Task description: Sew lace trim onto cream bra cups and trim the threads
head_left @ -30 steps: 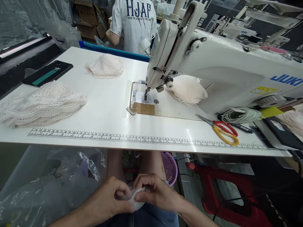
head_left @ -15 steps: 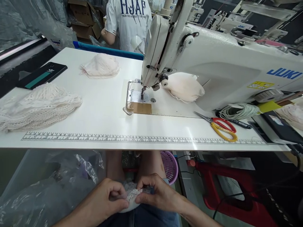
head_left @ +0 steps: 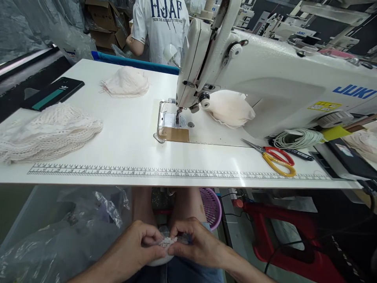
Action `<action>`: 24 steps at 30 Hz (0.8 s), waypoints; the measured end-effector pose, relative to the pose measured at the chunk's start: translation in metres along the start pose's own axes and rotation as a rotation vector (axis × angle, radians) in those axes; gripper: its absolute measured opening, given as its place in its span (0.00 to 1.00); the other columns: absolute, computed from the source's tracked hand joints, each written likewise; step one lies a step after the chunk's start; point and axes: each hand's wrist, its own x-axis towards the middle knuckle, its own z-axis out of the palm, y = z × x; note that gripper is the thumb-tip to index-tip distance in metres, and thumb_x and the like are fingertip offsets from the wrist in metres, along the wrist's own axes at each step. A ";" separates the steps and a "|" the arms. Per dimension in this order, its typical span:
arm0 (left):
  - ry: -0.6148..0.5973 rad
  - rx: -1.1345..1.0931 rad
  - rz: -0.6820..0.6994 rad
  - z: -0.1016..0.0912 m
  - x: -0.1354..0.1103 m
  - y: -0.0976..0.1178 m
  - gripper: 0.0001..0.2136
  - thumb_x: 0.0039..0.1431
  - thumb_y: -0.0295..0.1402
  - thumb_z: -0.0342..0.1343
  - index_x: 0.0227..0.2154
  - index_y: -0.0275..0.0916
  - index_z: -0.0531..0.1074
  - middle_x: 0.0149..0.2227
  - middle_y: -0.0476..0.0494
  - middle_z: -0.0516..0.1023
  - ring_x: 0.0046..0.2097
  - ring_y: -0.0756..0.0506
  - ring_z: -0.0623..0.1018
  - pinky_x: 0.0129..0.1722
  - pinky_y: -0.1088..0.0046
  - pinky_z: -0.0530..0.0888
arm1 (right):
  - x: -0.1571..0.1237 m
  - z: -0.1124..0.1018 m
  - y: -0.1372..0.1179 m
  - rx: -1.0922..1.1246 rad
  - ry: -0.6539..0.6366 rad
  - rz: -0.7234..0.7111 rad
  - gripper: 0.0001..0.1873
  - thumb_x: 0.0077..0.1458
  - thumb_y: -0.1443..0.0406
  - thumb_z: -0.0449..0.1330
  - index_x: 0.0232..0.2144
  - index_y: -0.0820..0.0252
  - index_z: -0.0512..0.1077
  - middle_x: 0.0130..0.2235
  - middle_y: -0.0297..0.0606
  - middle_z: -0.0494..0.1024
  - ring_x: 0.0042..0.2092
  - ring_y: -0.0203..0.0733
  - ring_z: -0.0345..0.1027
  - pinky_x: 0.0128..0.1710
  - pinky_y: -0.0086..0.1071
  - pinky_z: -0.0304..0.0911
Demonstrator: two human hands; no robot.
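Over my lap, below the table's front edge, both hands pinch a small piece of white lace fabric. My left hand grips its left side between thumb and fingers. On the other side my right hand holds the lace edge with thumb and forefinger. Part of the piece is hidden behind the fingers; a pale rounded part shows beneath them. Above on the table stands a white sewing machine, its presser foot over the metal plate. Pale fabric pieces lie under the machine's arm.
Stacked lace pieces and a smaller cream pile lie on the left, near a black phone-like case. Scissors and coiled cord rest at right. Plastic bags fill the lower left. A person stands behind.
My left hand has shifted slightly right, closer to my right hand, and the lace between them is bunched tighter. My right hand stays nearly in place.
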 end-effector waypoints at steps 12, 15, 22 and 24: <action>0.025 -0.021 -0.074 0.001 0.002 -0.001 0.11 0.45 0.38 0.57 0.18 0.37 0.65 0.16 0.58 0.53 0.21 0.54 0.52 0.20 0.75 0.46 | 0.009 0.003 0.005 0.319 -0.042 0.058 0.19 0.46 0.53 0.66 0.25 0.65 0.73 0.22 0.29 0.64 0.25 0.30 0.54 0.25 0.23 0.51; 0.036 0.026 -0.073 0.000 0.001 0.002 0.12 0.45 0.38 0.58 0.18 0.37 0.64 0.15 0.58 0.52 0.22 0.54 0.51 0.20 0.75 0.46 | 0.009 0.002 0.006 0.285 -0.039 0.045 0.18 0.45 0.54 0.67 0.29 0.64 0.73 0.23 0.29 0.64 0.27 0.31 0.54 0.26 0.24 0.51; 0.039 -0.011 -0.077 0.000 0.000 0.003 0.09 0.45 0.36 0.57 0.18 0.36 0.66 0.15 0.58 0.52 0.21 0.54 0.52 0.20 0.75 0.47 | 0.013 0.004 0.007 0.321 -0.025 0.049 0.21 0.45 0.50 0.65 0.25 0.64 0.73 0.22 0.30 0.65 0.25 0.32 0.55 0.24 0.24 0.50; 0.030 -0.030 -0.080 -0.001 0.000 0.002 0.09 0.45 0.35 0.57 0.18 0.36 0.66 0.15 0.58 0.52 0.21 0.54 0.51 0.20 0.75 0.47 | 0.014 0.005 0.008 0.348 -0.031 0.060 0.21 0.44 0.49 0.66 0.24 0.64 0.73 0.21 0.30 0.65 0.25 0.31 0.55 0.24 0.24 0.50</action>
